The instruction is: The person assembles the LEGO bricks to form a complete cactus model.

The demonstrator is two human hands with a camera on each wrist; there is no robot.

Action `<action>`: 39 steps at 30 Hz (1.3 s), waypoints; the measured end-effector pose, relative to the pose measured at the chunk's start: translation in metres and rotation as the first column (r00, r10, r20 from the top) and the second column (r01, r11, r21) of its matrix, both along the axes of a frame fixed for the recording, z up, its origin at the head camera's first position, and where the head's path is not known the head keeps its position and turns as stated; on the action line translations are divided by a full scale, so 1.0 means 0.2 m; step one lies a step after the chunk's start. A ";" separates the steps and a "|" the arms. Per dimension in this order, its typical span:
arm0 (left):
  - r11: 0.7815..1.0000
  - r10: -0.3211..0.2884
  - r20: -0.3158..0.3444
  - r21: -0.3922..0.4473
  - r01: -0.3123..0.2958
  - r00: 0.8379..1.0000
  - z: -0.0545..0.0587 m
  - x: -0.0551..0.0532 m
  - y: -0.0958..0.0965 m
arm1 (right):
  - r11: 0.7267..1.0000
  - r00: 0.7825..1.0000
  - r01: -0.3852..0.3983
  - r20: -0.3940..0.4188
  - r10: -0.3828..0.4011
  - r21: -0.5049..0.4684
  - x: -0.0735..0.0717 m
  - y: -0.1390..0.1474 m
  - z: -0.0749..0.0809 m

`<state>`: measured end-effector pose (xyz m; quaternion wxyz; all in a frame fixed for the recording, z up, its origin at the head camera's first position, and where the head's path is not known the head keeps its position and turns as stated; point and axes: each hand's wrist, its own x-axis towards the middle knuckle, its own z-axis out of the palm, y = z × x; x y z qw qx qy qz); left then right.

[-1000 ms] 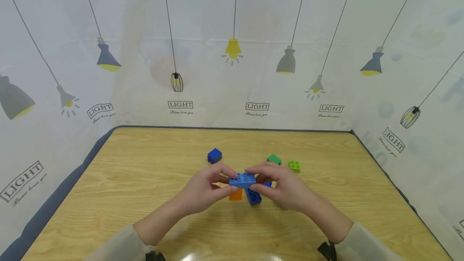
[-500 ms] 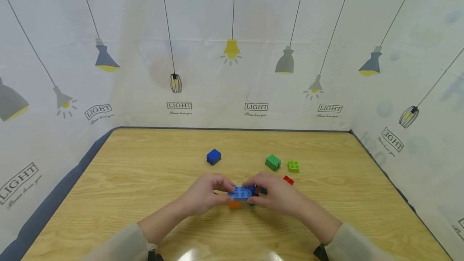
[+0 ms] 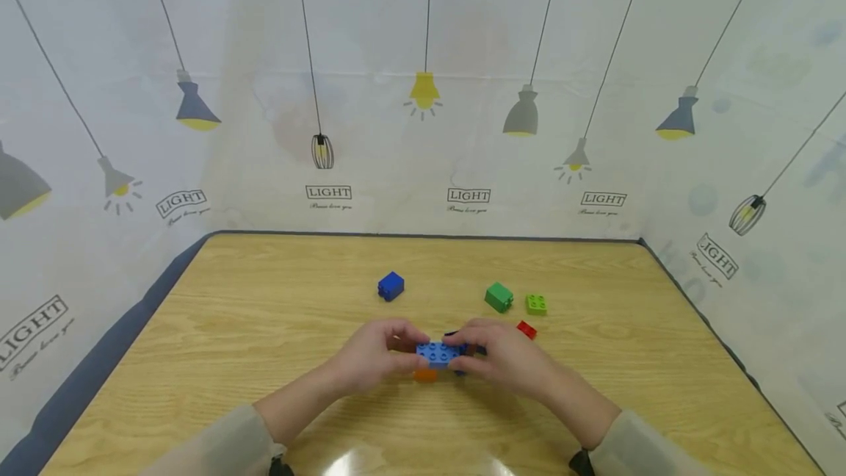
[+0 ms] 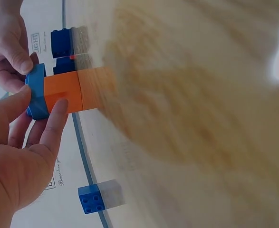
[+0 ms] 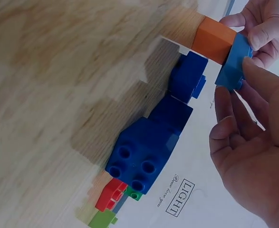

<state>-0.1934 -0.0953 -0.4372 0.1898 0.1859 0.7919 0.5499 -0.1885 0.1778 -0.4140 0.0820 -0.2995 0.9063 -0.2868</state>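
Two hands' fingers pinch an azure brick over a shiny wooden table before lamp-printed walls.

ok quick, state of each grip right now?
Left grip: holding, pinching the left end of the light-blue studded building brick, over the orange brick.
Right grip: holding, pinching the right end of that same light-blue brick.

From the head, the orange brick is partly covered by the light blue brick, and dark blue bricks by the right hand; from the right wrist, the lime brick is cropped
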 end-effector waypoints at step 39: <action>1.000 0.026 0.055 0.007 -0.027 0.998 0.00 -0.02 0.00 | 0.988 0.973 0.152 0.172 -0.153 0.020 -0.02 -0.06 0.04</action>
